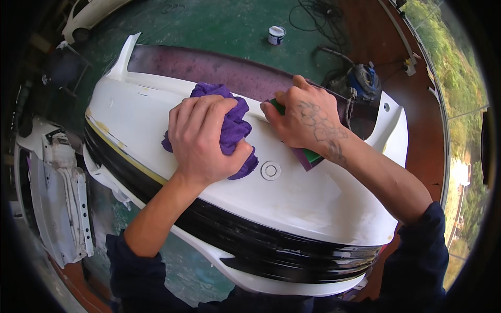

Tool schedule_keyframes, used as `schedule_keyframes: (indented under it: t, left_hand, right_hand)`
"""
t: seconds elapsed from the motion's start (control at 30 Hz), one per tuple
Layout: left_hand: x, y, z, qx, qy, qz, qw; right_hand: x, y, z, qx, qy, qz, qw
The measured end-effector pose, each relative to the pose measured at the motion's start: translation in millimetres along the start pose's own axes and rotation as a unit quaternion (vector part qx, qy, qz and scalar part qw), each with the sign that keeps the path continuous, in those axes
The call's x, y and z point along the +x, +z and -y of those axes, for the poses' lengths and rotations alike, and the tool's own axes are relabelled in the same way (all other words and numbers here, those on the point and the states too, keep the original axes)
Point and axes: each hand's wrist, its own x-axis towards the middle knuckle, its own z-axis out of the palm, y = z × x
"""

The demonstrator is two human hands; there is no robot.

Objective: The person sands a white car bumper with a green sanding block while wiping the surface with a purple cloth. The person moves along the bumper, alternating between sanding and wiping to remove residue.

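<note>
A white car bumper [141,117] lies in front of me, with a black grille strip [209,221] along its near side. My left hand [201,135] is closed over a crumpled purple cloth [237,117] and presses it on the white surface. My right hand [310,112] grips a green sanding block [312,156] with a purple-brown sheet, likely sandpaper [300,158], showing at its edge. The block rests on the bumper near its far edge; most of it is hidden under my hand. Between the hands is a round emblem seat [270,170].
A paint can [276,35] stands on the green floor beyond the bumper. A blue and black machine [364,81], perhaps a vacuum, and dark hoses [318,18] lie at the far right. Another car panel [57,198] is at left; part of a white car [91,15] shows behind.
</note>
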Motion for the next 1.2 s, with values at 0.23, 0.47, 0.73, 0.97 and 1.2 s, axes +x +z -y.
schedule_keyframes:
  t: [0.23,0.47,0.73,0.97,1.2]
  left_hand:
    - [-4.3,1.7,1.4,-0.001,-0.017,-0.015,1.000]
    - [3.6,3.0,-0.8,-0.001,0.003,0.002,1.000]
    - [-1.7,-0.6,0.0,0.004,0.007,0.020,1.000]
    - [-9.2,-0.5,5.8,0.011,0.000,0.047,0.999]
    - [-12.1,-6.0,12.5,0.029,0.010,0.052,0.998]
  right_hand:
    - [-27.4,-8.7,7.6,-0.021,-0.014,-0.018,1.000]
    - [27.4,9.6,7.7,-0.036,0.057,-0.072,0.995]
    - [-171.7,-24.6,-33.3,-0.089,-0.088,-0.095,0.988]
    - [-145.1,-11.2,-31.6,0.002,-0.065,-0.142,0.988]
    - [-211.9,-28.7,-106.8,0.005,0.063,-0.155,0.986]
